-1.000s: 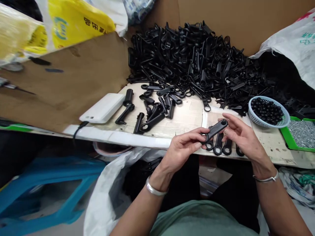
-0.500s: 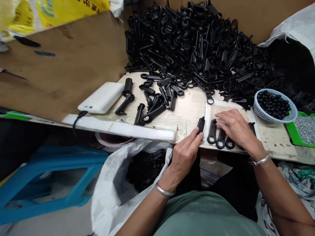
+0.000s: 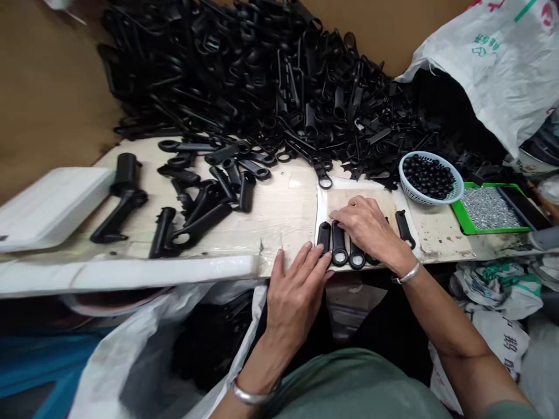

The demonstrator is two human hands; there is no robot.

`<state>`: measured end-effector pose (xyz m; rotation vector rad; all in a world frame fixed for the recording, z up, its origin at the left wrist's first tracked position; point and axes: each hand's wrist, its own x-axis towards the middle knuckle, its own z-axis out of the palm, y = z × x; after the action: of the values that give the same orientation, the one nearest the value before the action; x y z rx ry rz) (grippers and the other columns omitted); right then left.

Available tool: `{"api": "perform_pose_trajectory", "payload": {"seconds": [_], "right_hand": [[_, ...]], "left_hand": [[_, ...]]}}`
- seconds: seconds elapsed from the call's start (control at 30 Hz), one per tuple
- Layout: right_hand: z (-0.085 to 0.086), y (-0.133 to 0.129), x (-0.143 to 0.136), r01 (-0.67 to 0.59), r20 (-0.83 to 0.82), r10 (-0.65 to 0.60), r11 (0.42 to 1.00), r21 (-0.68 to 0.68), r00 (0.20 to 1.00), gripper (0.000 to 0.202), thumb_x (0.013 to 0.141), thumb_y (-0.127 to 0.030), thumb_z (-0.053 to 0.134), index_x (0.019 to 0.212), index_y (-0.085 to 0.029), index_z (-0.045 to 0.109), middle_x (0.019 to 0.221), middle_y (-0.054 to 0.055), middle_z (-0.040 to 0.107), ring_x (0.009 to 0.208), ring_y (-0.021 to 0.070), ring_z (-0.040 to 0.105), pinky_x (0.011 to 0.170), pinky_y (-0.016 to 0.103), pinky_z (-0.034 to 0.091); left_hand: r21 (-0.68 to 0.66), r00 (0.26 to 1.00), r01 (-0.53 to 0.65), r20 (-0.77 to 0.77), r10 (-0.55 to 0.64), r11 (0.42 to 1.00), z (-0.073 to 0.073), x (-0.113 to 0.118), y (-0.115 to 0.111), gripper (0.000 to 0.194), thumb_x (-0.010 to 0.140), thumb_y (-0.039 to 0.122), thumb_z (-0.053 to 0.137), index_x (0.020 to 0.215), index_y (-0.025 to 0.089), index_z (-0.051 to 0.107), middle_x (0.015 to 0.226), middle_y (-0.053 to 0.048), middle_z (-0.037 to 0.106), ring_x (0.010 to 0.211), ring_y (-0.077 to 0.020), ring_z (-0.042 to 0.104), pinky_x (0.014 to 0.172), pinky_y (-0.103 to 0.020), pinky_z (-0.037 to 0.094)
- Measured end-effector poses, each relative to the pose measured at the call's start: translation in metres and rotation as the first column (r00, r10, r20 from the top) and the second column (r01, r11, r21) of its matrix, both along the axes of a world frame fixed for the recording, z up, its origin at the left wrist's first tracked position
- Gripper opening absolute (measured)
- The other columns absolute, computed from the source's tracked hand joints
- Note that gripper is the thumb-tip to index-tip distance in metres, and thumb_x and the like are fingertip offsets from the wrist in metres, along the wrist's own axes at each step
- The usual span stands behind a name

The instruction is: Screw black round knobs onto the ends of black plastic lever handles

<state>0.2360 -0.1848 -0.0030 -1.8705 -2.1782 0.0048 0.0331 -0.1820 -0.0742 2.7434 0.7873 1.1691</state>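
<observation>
Several black plastic crank handles (image 3: pixel 339 241) with ring ends lie side by side on a white-edged wooden board (image 3: pixel 336 201) at the table's front. My left hand (image 3: pixel 297 285) lies flat over the table edge with its fingers stretched out. Its fingertips touch the leftmost handle (image 3: pixel 324 235) of the row. Over the row is my right hand (image 3: pixel 371 227), its fingers bent and drawn together at the handles' upper ends; what they pinch, if anything, is hidden. One more handle (image 3: pixel 405 228) lies apart on the board's right side.
A large heap of black plastic parts (image 3: pixel 244 75) fills the back. At the right stand a light blue basket (image 3: pixel 430 198) of black balls and a green tray (image 3: pixel 469 227) of small metal pieces. Loose handles (image 3: pixel 203 209) and a white box (image 3: pixel 56 203) lie leftward. A white sack (image 3: pixel 109 361) hangs below.
The view has swung right and closer. My left hand has let go of the handle it held, which now lies at the row's left end. My right hand has moved toward the row's left part.
</observation>
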Motion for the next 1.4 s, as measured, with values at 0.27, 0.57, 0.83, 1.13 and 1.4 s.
{"api": "perform_pose_trajectory", "payload": {"seconds": [0.27,0.57,0.83,1.13,1.4], "right_hand": [[0.006,-0.086,0.055,0.315,-0.237,-0.260,0.919,0.238,0.936,0.018,0.094,-0.024,0.058,0.103,-0.018,0.072,0.092,0.007,0.072,0.092,0.0225,0.058,0.083,0.039,0.050],[-0.023,-0.121,0.025,0.178,0.013,-0.184,0.968,0.178,0.983,0.025,0.091,-0.021,0.061,0.116,-0.020,0.065,0.115,0.008,0.068,0.110,0.0270,0.052,0.095,0.046,0.043],[-0.025,-0.121,0.027,0.196,0.002,-0.200,0.961,0.193,0.980,0.022,0.091,-0.020,0.061,0.113,-0.021,0.066,0.108,0.009,0.066,0.107,0.0264,0.052,0.093,0.044,0.043],[-0.025,-0.121,0.022,0.247,-0.055,-0.241,0.950,0.191,0.969,0.021,0.092,-0.023,0.061,0.112,-0.022,0.067,0.106,0.008,0.067,0.105,0.0246,0.055,0.092,0.044,0.046],[-0.029,-0.127,0.042,0.397,-0.138,-0.374,0.886,0.238,0.917,0.026,0.095,-0.015,0.052,0.115,-0.020,0.067,0.110,0.011,0.067,0.106,0.0232,0.060,0.093,0.043,0.053]], "left_hand": [[0.015,0.979,0.181,-0.099,-0.178,0.983,0.018,0.020,-0.011,0.029,0.097,0.022,0.058,0.125,0.017,0.058,0.130,-0.012,0.066,0.129,-0.0274,0.057,0.121,-0.063,0.008],[0.063,0.921,0.267,-0.310,-0.235,0.962,0.014,0.042,-0.015,0.041,0.096,0.009,0.043,0.135,0.013,0.054,0.137,-0.014,0.060,0.132,-0.0276,0.054,0.111,-0.046,0.043],[0.080,0.908,0.344,-0.281,-0.309,0.936,0.016,0.045,-0.009,0.039,0.098,0.008,0.037,0.131,0.012,0.056,0.133,-0.012,0.064,0.130,-0.0250,0.056,0.110,-0.042,0.046],[0.090,0.900,0.391,-0.246,-0.360,0.916,0.012,0.042,-0.003,0.039,0.098,0.008,0.038,0.133,0.012,0.056,0.134,-0.013,0.063,0.130,-0.0251,0.056,0.109,-0.044,0.048],[0.177,0.932,0.360,-0.118,-0.343,0.916,0.017,0.069,-0.012,0.025,0.097,0.016,0.054,0.120,0.013,0.064,0.126,-0.010,0.069,0.124,-0.0245,0.061,0.124,-0.053,0.015]]}}
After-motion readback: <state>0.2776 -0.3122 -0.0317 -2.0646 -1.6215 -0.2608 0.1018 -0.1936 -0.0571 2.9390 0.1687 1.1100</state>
